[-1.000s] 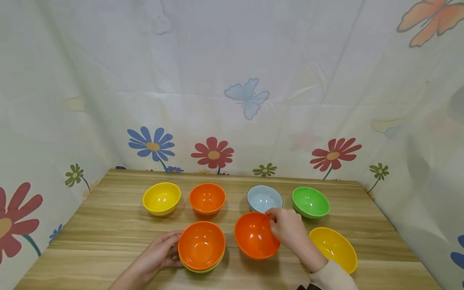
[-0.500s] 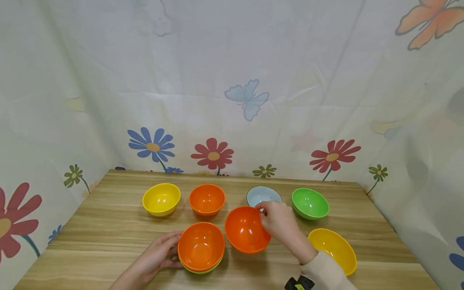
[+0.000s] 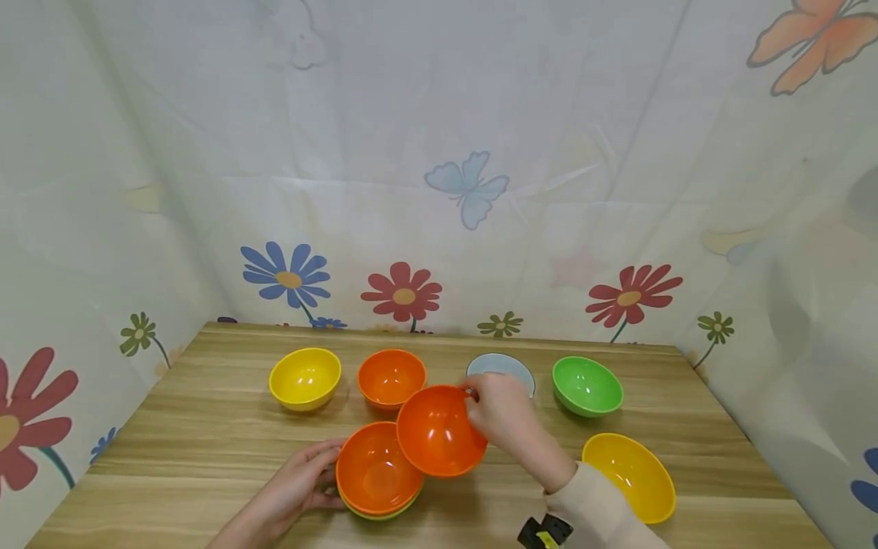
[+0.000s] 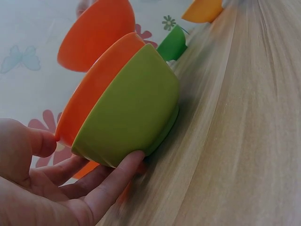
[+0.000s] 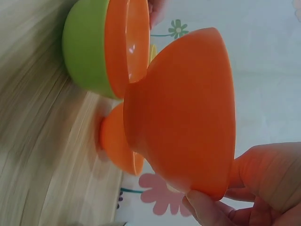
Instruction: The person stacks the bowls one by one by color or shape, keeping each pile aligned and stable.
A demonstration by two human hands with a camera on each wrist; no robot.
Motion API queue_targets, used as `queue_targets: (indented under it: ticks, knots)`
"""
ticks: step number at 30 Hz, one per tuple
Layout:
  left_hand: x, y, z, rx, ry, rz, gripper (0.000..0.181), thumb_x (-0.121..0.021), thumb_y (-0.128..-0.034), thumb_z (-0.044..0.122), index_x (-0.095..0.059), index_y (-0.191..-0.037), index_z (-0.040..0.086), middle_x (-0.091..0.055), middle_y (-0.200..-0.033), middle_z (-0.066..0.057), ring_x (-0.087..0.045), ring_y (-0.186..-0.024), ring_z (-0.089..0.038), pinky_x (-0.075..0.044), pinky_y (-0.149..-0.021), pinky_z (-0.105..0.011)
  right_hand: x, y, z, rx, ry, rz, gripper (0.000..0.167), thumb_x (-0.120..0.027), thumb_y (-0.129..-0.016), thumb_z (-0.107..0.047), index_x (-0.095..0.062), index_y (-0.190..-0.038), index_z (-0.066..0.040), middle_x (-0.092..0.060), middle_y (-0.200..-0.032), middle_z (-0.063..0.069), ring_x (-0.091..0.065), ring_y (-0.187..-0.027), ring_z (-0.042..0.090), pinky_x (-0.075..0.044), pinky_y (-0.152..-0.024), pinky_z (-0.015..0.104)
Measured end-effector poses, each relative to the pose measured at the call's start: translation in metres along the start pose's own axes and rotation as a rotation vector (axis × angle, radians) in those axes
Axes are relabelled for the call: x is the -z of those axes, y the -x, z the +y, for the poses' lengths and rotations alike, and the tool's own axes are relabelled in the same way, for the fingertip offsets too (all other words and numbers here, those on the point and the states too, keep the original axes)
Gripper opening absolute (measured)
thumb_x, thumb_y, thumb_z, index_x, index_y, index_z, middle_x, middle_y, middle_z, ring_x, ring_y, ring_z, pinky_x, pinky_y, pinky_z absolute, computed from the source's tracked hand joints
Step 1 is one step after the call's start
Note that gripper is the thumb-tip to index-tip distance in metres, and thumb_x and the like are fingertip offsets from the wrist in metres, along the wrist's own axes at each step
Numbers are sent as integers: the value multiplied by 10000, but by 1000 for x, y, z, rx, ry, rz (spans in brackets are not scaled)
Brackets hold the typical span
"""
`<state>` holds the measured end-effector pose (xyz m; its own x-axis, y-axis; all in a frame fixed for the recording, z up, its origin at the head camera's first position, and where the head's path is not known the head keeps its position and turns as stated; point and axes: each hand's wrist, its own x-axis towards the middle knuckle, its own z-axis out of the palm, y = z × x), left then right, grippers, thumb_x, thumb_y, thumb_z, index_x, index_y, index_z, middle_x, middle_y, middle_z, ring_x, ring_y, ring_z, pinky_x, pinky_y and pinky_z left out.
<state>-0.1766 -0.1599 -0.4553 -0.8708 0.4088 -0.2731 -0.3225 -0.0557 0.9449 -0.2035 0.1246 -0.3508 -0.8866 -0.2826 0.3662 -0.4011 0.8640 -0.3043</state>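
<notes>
An orange bowl (image 3: 442,435) hangs above the table, its rim pinched by my right hand (image 3: 506,412); in the right wrist view the thumb lies on the outside of this bowl (image 5: 188,113). Left of and below it stands a stack, an orange bowl (image 3: 376,467) inside a green bowl (image 4: 136,103). The held bowl overlaps the stack's right edge in the head view. My left hand (image 3: 298,488) curls round the stack's left side, with thumb near the orange rim and fingers against the green bowl in the left wrist view.
Along the back stand a yellow bowl (image 3: 305,379), a smaller orange bowl (image 3: 392,377), a pale blue bowl (image 3: 504,366) partly behind the right hand, and a bright green bowl (image 3: 588,386). Another yellow bowl (image 3: 634,476) sits at the right. A patterned curtain (image 3: 343,191) borders the wooden table.
The right hand has carried the orange bowl leftward, from beside the stack to over its right edge. The left hand and the stack have stayed in place.
</notes>
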Motion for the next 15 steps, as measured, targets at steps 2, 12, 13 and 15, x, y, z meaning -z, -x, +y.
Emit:
queue_targets:
  ticks: [2, 12, 13, 15]
  knots:
    - [0, 1, 0, 0, -2, 4, 593, -415, -975, 310, -276, -1383, -97, -433, -1351, -253, -588, -1057, -224, -526, -800, -455, -2, -2, -5, 8, -11, -11, 173, -622, -745, 18, -730, -838, -80, -673, -707, 17, -508, -549, 96, -409, -460, 176]
    - [0, 0, -2, -18, 17, -6, 568, -430, -971, 306, -317, -1374, -78, -464, -1340, -216, -584, -1065, -221, -518, -812, -469, -13, -6, -21, 47, -80, -52, 181, -611, -771, 8, -733, -876, -76, -689, -758, 24, -518, -550, 85, -415, -470, 139]
    - [0, 0, -1, -17, 16, -7, 568, -430, -971, 308, -320, -1373, -77, -467, -1338, -213, -584, -1064, -220, -519, -811, -469, -13, -6, -22, 55, -76, -50, 181, -612, -770, 8, -734, -873, -77, -690, -759, 22, -520, -553, 85, -414, -472, 141]
    - [0, 0, -1, -12, 14, -3, 569, -430, -970, 314, -323, -1373, -74, -473, -1333, -207, -585, -1059, -218, -520, -811, -467, -14, -7, -25, 66, -76, -46, 182, -612, -769, 5, -736, -872, -79, -690, -756, 22, -513, -550, 89, -410, -471, 144]
